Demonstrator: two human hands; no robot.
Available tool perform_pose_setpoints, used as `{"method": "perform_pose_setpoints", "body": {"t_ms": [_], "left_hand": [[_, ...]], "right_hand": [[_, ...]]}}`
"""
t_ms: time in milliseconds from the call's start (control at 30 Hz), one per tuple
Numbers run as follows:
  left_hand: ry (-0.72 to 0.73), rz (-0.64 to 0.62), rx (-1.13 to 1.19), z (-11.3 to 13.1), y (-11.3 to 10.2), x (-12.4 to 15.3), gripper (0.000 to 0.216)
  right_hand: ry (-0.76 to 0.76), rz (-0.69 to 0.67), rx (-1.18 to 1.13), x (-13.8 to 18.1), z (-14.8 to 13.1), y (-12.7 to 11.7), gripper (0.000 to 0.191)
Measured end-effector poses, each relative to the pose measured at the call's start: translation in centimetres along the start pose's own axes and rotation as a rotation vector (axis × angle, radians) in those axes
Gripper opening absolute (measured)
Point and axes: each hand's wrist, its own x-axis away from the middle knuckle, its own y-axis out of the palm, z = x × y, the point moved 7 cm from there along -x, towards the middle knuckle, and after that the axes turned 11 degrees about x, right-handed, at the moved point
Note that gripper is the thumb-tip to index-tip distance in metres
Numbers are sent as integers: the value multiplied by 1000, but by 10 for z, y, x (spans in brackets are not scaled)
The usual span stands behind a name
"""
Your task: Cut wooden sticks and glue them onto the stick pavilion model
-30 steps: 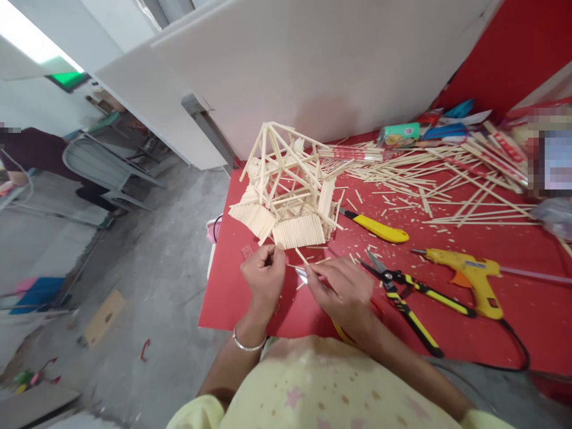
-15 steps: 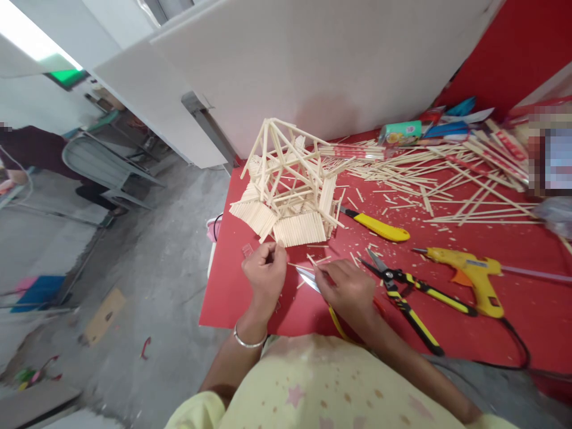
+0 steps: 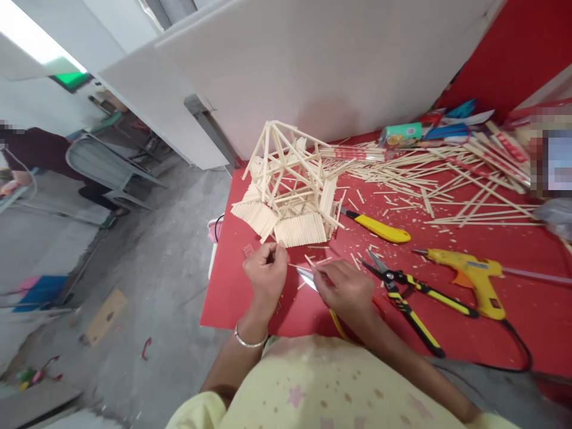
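Note:
A model of thin wooden sticks [image 3: 292, 173] stands at the table's left end, an open frame above flat panels of sticks laid side by side. Just in front of its nearest panel [image 3: 300, 230] is my left hand [image 3: 267, 268], fingers curled and thumb pressed to them; whatever they pinch is hidden. My right hand [image 3: 344, 289] pinches a short wooden stick [image 3: 310, 261] between thumb and finger, its tip pointing up and left. Beneath that hand a pair of scissors [image 3: 305, 277] shows its blades, the rest mostly covered. Loose stick pieces lie between my hands.
On the red table [image 3: 226, 280] lie a yellow utility knife [image 3: 379, 228], black-and-yellow cutters [image 3: 409, 292] with jaws apart, and a yellow glue gun [image 3: 469, 274] with its cord. Long loose sticks [image 3: 402, 170] are heaped behind. A white wall [image 3: 322, 65] rises at the back; a person sits far left.
The stick's tip in my right hand has shifted slightly left. My left hand has barely moved, and the whole view has drifted a little.

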Motion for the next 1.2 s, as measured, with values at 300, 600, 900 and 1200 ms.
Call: {"method": "perform_pose_setpoints", "body": {"t_ms": [300, 600, 900, 1200], "left_hand": [[2, -4, -4, 1, 0, -1, 32], [55, 10, -30, 5, 0, -2, 32], [23, -8, 8, 4, 2, 0, 35], [35, -29, 10, 5, 2, 1, 36]], "right_hand": [[21, 57, -202, -17, -12, -29, 10], [12, -128, 119, 3, 26, -5, 13], [-2, -202, 302, 14, 44, 2, 21], [-229, -52, -30, -59, -33, -27, 22]]}}
